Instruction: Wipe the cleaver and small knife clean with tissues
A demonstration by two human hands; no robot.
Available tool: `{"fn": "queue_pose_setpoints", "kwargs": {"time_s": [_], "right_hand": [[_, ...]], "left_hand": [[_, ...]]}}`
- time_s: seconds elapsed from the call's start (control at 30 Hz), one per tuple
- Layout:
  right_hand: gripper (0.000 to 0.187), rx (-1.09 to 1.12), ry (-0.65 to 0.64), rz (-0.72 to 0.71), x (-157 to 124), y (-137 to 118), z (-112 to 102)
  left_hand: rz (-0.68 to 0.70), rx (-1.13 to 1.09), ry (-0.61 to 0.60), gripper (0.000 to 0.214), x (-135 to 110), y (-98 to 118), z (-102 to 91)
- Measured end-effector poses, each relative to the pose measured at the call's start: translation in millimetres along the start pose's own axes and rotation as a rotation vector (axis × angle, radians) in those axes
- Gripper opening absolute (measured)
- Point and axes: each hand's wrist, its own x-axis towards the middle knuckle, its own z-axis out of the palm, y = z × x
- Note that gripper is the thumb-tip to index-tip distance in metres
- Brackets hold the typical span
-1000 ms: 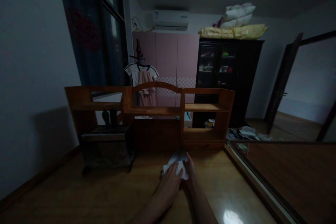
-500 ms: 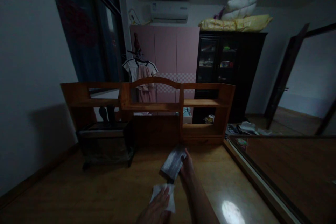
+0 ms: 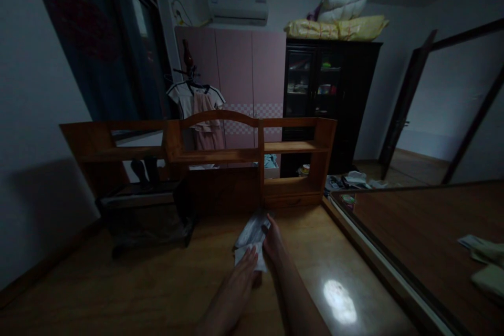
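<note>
Near the middle of the glossy brown wooden surface [image 3: 157, 283], toward its far edge, both hands meet on a crumpled white tissue sheet [image 3: 249, 245]. Its long axis runs from the near side up and slightly right toward the wooden shelf rack [image 3: 205, 155] standing along that edge. The left hand [image 3: 244, 268] presses flat, fingers extended, on its near end; the right hand [image 3: 272, 241] pinches its right edge.

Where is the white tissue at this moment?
In the head view, the white tissue lies on the wooden desk near the centre, under the left hand, beside the right hand and a silvery packet.
</note>
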Motion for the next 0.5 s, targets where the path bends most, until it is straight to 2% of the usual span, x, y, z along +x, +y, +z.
{"fn": "queue_pose_setpoints", "kwargs": {"time_s": [0.07, 0.17, 0.33, 0.5], "right_hand": [[0.026, 0.013, 0.022, 0.053, -2, -1, 2], [0.027, 0.038, 0.038, 0.103, -3, -2, 4], [0.026, 0.059, 0.049, 0.144, -3, -3, 7], [0.024, 0.064, 0.062, 0.149, -3, -3, 6]], "left_hand": [[-0.003, 0.006, -0.002, 0.048, -2, -2, 4.6], [0.019, 0.023, 0.016, 0.05, -19, -5, 5.6], [0.072, 0.044, 0.081, 0.054, -57, -7, -8.4], [0.11, 0.091, 0.121, 0.06, -76, -12, -14.0]]}}
